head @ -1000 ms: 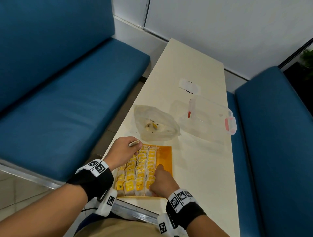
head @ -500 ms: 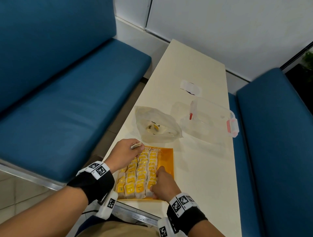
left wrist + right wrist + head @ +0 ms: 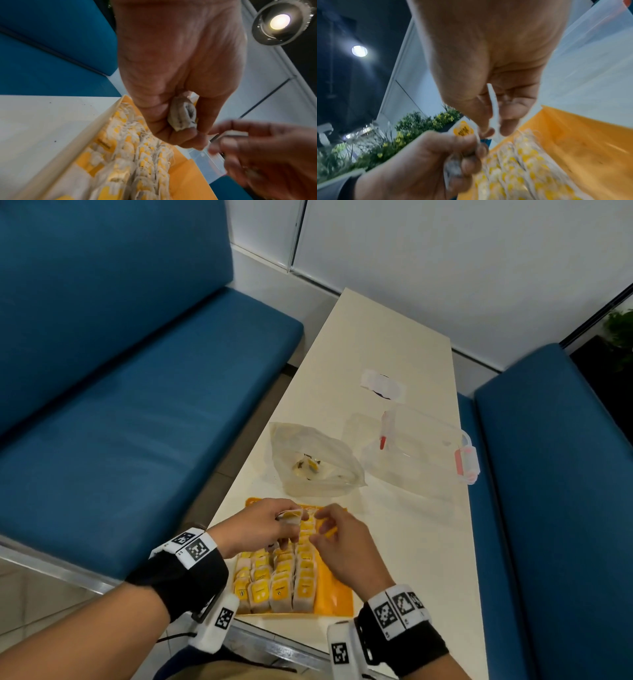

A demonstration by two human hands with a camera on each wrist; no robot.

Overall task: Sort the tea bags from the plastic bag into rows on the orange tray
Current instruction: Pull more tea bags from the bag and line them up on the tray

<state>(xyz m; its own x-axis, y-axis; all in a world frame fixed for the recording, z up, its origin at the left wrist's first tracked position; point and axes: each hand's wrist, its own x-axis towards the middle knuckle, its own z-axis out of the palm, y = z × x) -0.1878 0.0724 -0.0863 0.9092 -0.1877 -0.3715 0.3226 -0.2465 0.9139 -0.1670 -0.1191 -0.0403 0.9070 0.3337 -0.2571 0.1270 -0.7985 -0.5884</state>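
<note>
The orange tray (image 3: 334, 599) lies at the table's near edge, with several rows of yellow-tagged tea bags (image 3: 274, 577) filling its left part. Over the tray's far end my left hand (image 3: 287, 522) grips a small bundle of tea bags (image 3: 183, 116), one yellow tag (image 3: 463, 128) sticking up. My right hand (image 3: 320, 525) is right beside it and pinches one thin white tea bag (image 3: 494, 105) between thumb and finger. The crumpled plastic bag (image 3: 315, 463) lies just beyond the tray with a few tea bags inside.
A clear lidded container (image 3: 418, 453) with pink clips stands to the right of the bag. Farther back lies a small white packet (image 3: 382, 381). Blue benches (image 3: 137, 405) flank the narrow cream table (image 3: 394, 542). The tray's right strip is bare.
My right hand has lifted off the rows at the tray's near end and come up to my left hand, where it now pinches a tea bag. The left hand shifted slightly right.
</note>
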